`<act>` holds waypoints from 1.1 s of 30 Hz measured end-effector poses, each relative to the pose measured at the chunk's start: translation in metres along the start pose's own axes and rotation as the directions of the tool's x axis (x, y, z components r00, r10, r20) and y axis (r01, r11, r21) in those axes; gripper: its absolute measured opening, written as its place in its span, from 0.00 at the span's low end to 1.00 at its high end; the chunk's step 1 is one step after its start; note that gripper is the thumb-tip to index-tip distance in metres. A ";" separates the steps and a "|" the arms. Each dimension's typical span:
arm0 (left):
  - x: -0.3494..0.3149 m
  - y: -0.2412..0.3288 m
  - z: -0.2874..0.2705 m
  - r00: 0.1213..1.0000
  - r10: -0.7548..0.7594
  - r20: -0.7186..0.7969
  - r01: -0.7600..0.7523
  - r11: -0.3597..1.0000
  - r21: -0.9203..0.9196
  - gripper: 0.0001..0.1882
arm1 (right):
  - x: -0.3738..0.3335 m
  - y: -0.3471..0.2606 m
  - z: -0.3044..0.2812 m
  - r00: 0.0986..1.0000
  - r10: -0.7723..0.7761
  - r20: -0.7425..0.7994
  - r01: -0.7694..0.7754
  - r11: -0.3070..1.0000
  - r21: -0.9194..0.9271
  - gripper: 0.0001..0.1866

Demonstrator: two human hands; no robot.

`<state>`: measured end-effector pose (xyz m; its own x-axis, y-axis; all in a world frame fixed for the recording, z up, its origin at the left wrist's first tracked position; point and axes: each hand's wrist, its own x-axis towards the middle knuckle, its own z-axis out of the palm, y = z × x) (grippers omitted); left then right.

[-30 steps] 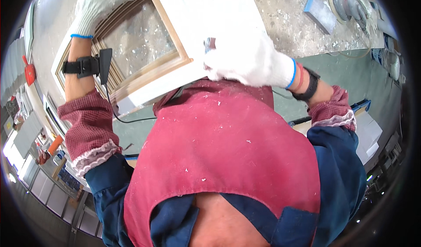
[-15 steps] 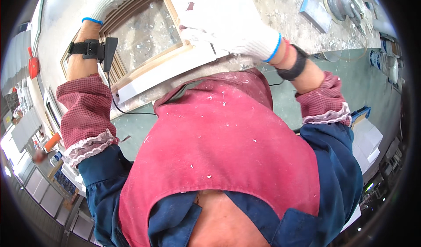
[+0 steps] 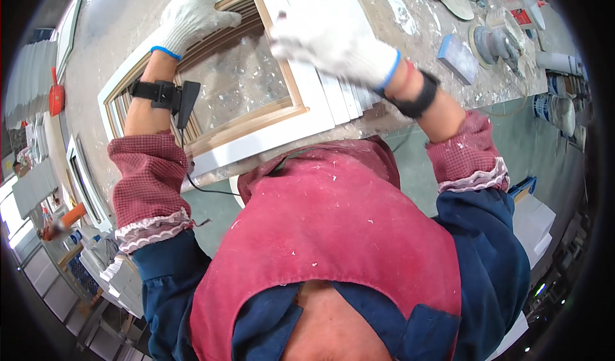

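Left hand point(image 3: 197, 18), head view: your white-gloved one, laid over the upper left of the framed panel point(image 3: 253, 146), thumb spread toward the opening; whether it grips or only presses, you cannot tell from here.

Right hand point(image 3: 330, 44), same view: yours, gloved, blurred, above the panel's white right-hand side; fingers turned toward the opening, a small dark patch at their tips. Held piece or stain, contact or gap: cannot tell.

Panel: white face, wood-toned inner edges, layered rails at left; flat on the surface point(image 3: 419, 60), lower rail running beside the near edge, lower left corner close to that edge.

Step in hand, by judgement: left hand bracing the panel, right hand working over its white side. Next move, by judgement: calls for firm bracing at the left and a level right hand, mindful of the inner wood edge.

Edges and room: your apron point(image 3: 333, 207) comes up against the near edge; a cable point(image 3: 208, 190) runs from your left wrist past the lower left corner. White strips point(image 3: 346, 98) lie just beside the panel's right side. Between them and the blue-grey block point(image 3: 458, 58) toward the right edge, you have sideways room; beyond the block stands a round-based tool point(image 3: 492, 44).
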<state>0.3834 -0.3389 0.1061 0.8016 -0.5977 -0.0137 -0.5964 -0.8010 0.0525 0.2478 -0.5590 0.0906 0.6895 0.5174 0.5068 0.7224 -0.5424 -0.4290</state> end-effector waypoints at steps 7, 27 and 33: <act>0.001 0.000 0.000 0.997 -0.055 0.051 0.057 0.997 -0.049 0.25 | -0.042 -0.030 -0.028 0.985 -0.069 0.156 0.060 0.996 0.064 0.07; -0.001 0.006 -0.012 0.986 -0.119 0.113 0.121 0.993 -0.011 0.27 | -0.033 0.081 0.001 0.984 0.170 -0.059 -0.172 0.985 -0.024 0.11; 0.005 0.011 -0.012 0.989 -0.080 0.124 0.080 0.997 0.003 0.29 | -0.021 0.101 0.002 0.930 0.347 -0.118 -0.349 0.937 0.003 0.17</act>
<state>0.3817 -0.3503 0.1185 0.8353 -0.5314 -0.1411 -0.5303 -0.8464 0.0482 0.3067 -0.6237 0.0351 0.8859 0.2152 0.4108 0.4364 -0.6868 -0.5813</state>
